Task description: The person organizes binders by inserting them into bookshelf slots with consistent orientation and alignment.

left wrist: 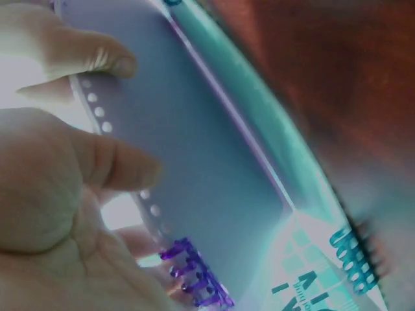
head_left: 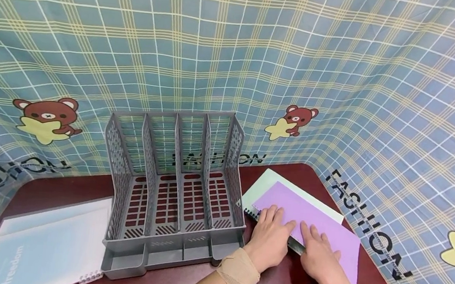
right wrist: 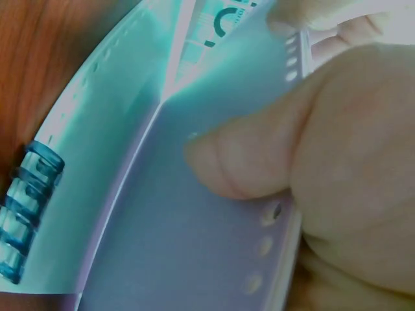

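A purple loose-leaf notebook (head_left: pixel 308 201) lies at a slant over a pale green one (head_left: pixel 264 179) on the right of the table. My left hand (head_left: pixel 271 237) and right hand (head_left: pixel 320 258) both grip the purple notebook along its near, punched edge, side by side. In the left wrist view, the left thumb (left wrist: pixel 126 162) presses on the purple cover, with fingers behind the edge. The right thumb (right wrist: pixel 249 155) lies on the same cover in the right wrist view. Purple binder rings (left wrist: pixel 198 275) show at one end of that edge, and teal rings (right wrist: pixel 29 207) on the green notebook.
A grey desk file organizer (head_left: pixel 119 177) with upright dividers and front trays stands left of the hands. Farther left, a pale blue notebook (head_left: pixel 42 243) marked "freedom" overlaps another one (head_left: pixel 53 211). A plaid curtain (head_left: pixel 204 42) encloses the dark red table (head_left: pixel 68 188).
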Demonstrator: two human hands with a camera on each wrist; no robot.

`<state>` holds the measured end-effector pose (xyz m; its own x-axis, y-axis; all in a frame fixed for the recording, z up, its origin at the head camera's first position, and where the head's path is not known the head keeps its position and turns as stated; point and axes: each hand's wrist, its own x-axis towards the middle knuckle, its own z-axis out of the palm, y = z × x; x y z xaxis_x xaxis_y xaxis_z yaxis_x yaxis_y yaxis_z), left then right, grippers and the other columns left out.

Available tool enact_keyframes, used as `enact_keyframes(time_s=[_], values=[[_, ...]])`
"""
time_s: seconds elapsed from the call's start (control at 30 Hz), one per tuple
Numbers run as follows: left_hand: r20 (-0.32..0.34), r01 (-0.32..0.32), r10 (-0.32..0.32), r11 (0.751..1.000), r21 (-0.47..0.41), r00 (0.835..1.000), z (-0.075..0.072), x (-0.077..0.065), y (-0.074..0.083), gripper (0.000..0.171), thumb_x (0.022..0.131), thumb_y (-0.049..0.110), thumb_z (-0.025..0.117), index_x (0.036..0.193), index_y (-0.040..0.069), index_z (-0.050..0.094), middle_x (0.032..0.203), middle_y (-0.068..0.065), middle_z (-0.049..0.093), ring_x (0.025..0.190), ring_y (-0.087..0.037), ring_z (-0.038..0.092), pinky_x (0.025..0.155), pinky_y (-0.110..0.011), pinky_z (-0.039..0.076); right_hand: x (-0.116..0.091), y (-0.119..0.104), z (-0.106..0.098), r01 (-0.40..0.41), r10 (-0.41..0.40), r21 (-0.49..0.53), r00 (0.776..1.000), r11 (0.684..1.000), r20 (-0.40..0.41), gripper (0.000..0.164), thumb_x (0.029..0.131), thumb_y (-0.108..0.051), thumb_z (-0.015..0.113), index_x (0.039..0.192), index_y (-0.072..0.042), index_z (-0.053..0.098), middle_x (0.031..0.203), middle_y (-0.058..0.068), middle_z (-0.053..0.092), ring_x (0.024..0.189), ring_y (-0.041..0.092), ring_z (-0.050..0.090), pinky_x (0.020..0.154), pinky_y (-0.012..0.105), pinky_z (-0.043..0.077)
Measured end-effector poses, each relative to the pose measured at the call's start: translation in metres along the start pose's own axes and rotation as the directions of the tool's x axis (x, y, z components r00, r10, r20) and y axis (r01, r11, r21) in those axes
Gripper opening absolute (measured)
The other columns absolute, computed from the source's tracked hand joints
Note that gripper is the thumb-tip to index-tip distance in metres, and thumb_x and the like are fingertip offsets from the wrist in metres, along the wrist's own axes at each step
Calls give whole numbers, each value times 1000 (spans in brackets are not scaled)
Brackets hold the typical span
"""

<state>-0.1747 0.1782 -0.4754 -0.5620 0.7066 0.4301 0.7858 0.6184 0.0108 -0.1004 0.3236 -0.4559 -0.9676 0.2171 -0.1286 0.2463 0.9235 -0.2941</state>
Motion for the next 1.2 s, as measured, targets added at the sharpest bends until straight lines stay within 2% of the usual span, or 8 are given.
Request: enact_keyframes(time_s=[0.17, 0.3, 0.4, 0.57, 0.77, 0.87, 1.07, 1.2], values=[[-36, -18, 17, 1000, -23, 999, -14, 0, -3, 48, 79, 24, 69, 126, 28, 67, 136, -13, 55, 137, -36, 39, 111, -59, 30, 0, -1, -4, 18, -18, -1, 996, 1000, -88, 67, 81, 4, 47, 147, 9, 36, 147, 34, 38, 131, 59, 32, 88, 87, 22], [-85, -11, 4, 997, -73, 996, -33, 0, -6, 51, 82, 22, 66, 132, 27, 63, 138, -13, 53, 138, -36, 38, 111, -60, 29, 1, 0, -8, 89, -91, -20, 973, 996, -211, 63, 77, 7, 49, 140, 14, 42, 138, 35, 48, 123, 54, 44, 84, 80, 36], [-97, 14, -29, 989, -144, 995, -51, -3, -9, 59, 82, 21, 64, 140, 27, 57, 144, -13, 49, 140, -35, 34, 111, -61, 28, 1, 1, -13, 154, -158, -37, 936, 987, -315, 59, 76, 10, 47, 135, 18, 46, 132, 36, 52, 118, 52, 50, 85, 72, 43], [-137, 78, -118, 961, -265, 983, -84, -12, -21, 63, 86, 18, 60, 147, 28, 50, 155, -12, 37, 143, -35, 29, 111, -63, 26, 0, 0, -21, 217, -196, -13, 849, 976, -491, 53, 82, 11, 39, 134, 16, 49, 125, 37, 56, 110, 52, 56, 90, 64, 44], [-214, 109, -183, 942, -318, 959, -116, -30, -37, 63, 86, 15, 55, 148, 29, 49, 158, -10, 33, 143, -33, 30, 111, -61, 26, -1, -13, -34, 256, -165, 47, 742, 965, -650, 50, 94, 2, 40, 144, 0, 47, 103, 35, 64, 79, 54, 61, 68, 67, 46], [-232, 132, -221, 929, -346, 947, -129, -38, -46, 65, 85, 12, 53, 149, 28, 48, 160, -10, 29, 144, -33, 27, 111, -62, 25, -2, -23, -42, 290, -147, 96, 708, 952, -690, 48, 98, -3, 43, 145, -4, 46, 98, 34, 65, 73, 52, 61, 62, 66, 45], [-226, 220, -322, 898, -382, 919, -152, -54, -71, 71, 87, 13, 53, 155, 28, 37, 162, -11, 24, 147, -32, 21, 113, -63, 18, -8, -47, -56, 307, 3, 274, 661, 912, -750, 25, 100, -13, 46, 114, 3, 59, 90, 32, 65, 85, 52, 61, 67, 65, 42], [-272, 280, -405, 872, -401, 873, -166, -66, -92, 71, 88, 13, 57, 155, 25, 37, 161, -8, 27, 145, -31, 25, 113, -61, 19, -9, -64, -65, 312, 105, 383, 641, 869, -760, 27, 101, -20, 47, 103, 3, 60, 84, 29, 62, 85, 45, 60, 70, 56, 41]])
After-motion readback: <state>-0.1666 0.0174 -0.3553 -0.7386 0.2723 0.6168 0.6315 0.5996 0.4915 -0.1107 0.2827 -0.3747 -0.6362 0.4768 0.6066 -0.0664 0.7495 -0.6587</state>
